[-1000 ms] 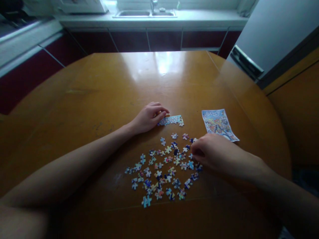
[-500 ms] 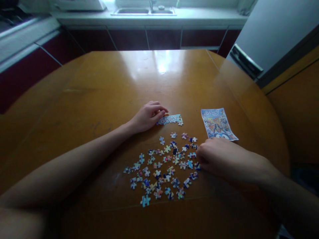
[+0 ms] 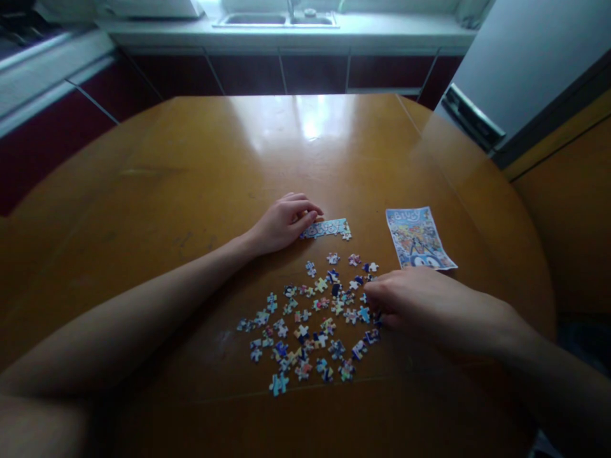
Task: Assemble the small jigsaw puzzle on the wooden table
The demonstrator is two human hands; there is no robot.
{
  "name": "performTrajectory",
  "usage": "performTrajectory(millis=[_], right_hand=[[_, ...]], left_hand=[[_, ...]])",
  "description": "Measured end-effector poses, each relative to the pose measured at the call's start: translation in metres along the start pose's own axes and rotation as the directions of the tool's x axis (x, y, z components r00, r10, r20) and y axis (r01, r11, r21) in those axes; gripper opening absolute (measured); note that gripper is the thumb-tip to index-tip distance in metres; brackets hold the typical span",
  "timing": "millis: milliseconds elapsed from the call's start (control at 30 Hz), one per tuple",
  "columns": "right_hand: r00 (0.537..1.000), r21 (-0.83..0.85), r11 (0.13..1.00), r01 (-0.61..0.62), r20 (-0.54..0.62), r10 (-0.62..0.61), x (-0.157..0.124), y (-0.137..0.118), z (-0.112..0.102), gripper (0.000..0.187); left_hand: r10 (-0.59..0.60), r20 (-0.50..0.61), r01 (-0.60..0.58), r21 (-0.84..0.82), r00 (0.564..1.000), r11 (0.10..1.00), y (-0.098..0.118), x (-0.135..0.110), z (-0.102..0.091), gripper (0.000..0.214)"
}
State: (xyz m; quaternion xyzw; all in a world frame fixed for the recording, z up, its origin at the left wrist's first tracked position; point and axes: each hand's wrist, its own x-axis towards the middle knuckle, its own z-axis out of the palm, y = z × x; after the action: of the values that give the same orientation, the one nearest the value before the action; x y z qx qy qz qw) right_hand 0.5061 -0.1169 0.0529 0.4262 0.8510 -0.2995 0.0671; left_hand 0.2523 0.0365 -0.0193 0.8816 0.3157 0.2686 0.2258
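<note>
Head view: the left hand rests on the brown table, fingers bent and a little apart, thumb over the left end of the joined puzzle strip. Loose puzzle pieces lie farther from the table's far edge than the strip. The right hand curls by their right side; I can't tell if its fingers pinch anything. The picture sheet lies just past it, toward the table's right edge.
</note>
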Motion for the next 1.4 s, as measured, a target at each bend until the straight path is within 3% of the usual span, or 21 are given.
performTrajectory(millis=[367, 567, 733, 933, 1133, 1400], right_hand=[[0.995, -0.05, 0.996, -0.068, -0.082, 0.063, -0.003, 0.003, 0.003, 0.016], [0.99, -0.037, 0.998, 0.043, -0.129, -0.047, 0.0, -0.012, 0.013, 0.011], [0.982, -0.016, 0.985, 0.173, -0.069, -0.174, 0.006, -0.024, 0.028, 0.007], [0.991, -0.002, 0.992, 0.13, 0.017, -0.13, 0.003, -0.021, 0.03, 0.012], [0.994, 0.058, 0.993, 0.105, -0.034, -0.103, -0.004, -0.018, 0.02, 0.008], [0.959, 0.027, 0.959, 0.282, -0.039, -0.281, 0.015, -0.043, 0.023, 0.01]], left_hand=[[-0.011, 0.012, 0.011, 0.007, 1.0, 1.0, 0.0, 0.0, 0.001, 0.023], [-0.018, 0.01, 0.018, 0.002, 1.0, 1.0, 0.001, 0.0, 0.001, 0.025], [-0.011, 0.005, 0.011, 0.005, 1.0, 1.0, 0.002, 0.0, 0.001, 0.024], [-0.027, 0.013, 0.027, 0.004, 1.0, 1.0, 0.001, 0.0, 0.001, 0.024], [-0.018, 0.004, 0.018, 0.001, 1.0, 1.0, 0.0, -0.001, 0.002, 0.023], [-0.009, 0.003, 0.009, 0.002, 1.0, 1.0, 0.002, 0.0, 0.002, 0.023]])
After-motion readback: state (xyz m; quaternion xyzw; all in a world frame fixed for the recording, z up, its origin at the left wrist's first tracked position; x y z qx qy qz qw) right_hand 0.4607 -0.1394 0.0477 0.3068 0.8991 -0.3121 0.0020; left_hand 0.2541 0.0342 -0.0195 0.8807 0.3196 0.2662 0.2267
